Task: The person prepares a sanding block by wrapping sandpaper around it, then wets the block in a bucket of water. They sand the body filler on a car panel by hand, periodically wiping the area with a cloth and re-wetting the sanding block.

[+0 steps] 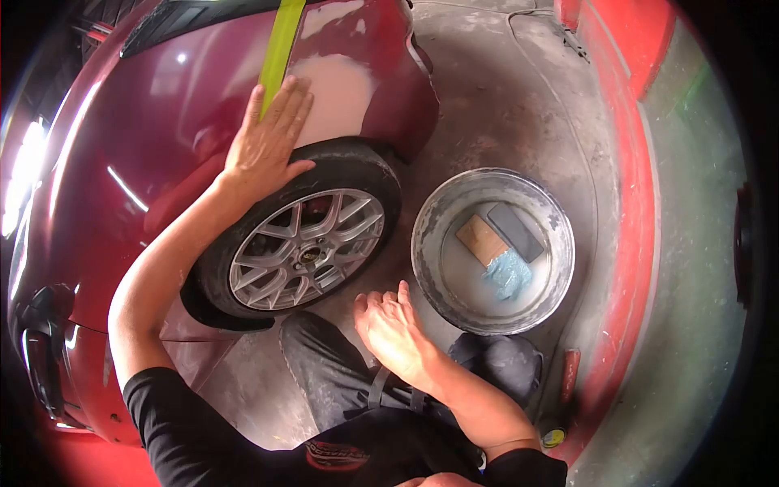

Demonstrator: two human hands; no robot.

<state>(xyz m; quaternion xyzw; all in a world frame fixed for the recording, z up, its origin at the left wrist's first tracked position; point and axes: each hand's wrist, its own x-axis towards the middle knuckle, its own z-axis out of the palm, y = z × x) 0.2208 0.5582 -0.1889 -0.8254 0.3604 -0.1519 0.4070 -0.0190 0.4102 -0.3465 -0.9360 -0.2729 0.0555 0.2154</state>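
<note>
My left hand (272, 138) lies with stretched fingers against the dark red car fender (195, 97), above the wheel. Its fingertips touch the edge of a yellow-green tape strip (280, 49) and a smooth pale filler patch (333, 93). In front of my knees hovers my right hand (393, 329), between the wheel (308, 256) and a metal basin (426, 268). Its fingers are loosely bent, one sticking out, and nothing shows in them. Cloudy water in the basin holds a brown block (482, 239), a dark grey block (515, 231) and a crumpled light-blue cloth (510, 276).
Dusty grey concrete floor (487, 97) surrounds the basin. A thin cable (560, 105) runs along it near a red curved edge (637, 219) on the right. A red cylindrical object (570, 373) lies by my right knee.
</note>
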